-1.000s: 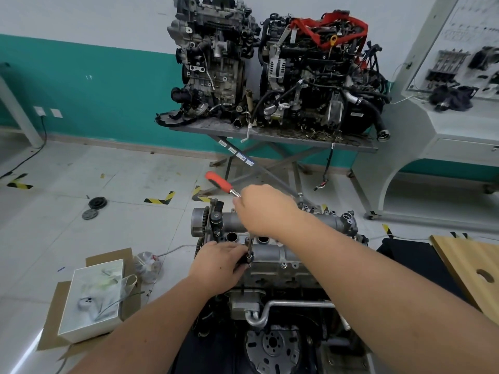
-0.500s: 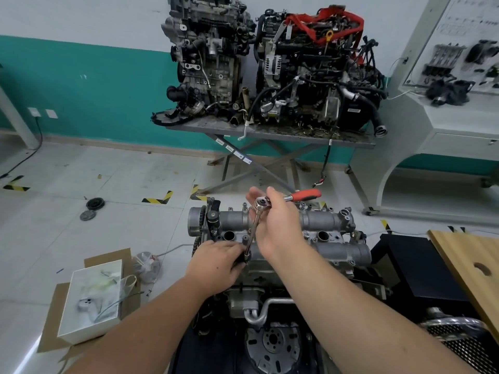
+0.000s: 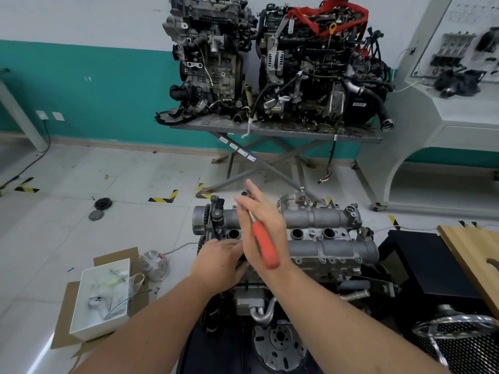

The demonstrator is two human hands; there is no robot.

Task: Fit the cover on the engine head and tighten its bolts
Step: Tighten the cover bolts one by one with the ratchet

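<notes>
At the left end of the camshaft cover (image 3: pixel 318 233), seated on the engine head (image 3: pixel 310 268), the ratchet wrench (image 3: pixel 263 245) has swung round: a second ago its orange handle pointed back-left, half a second ago to the right, now it points toward the camera along the right forearm. Reads as one more sweep on a bolt at that end, so tightening is in progress, not finished; bolt itself is hidden behind the hands. Right hand (image 3: pixel 263 225) is blurred, fingers extended nearly straight up, handle lying against palm and wrist rather than wrapped; can't tell if the thumb hooks it. Left hand (image 3: pixel 220 261) hasn't shifted, curled at the near-left corner of the cover, apparently steadying the extension bar and socket, though that part is covered by the right hand. Cover runs right from both hands, spark plug wells (image 3: pixel 297 232) open between its two humps. Spare engines sit on the far surface (image 3: pixel 283 130)
</notes>
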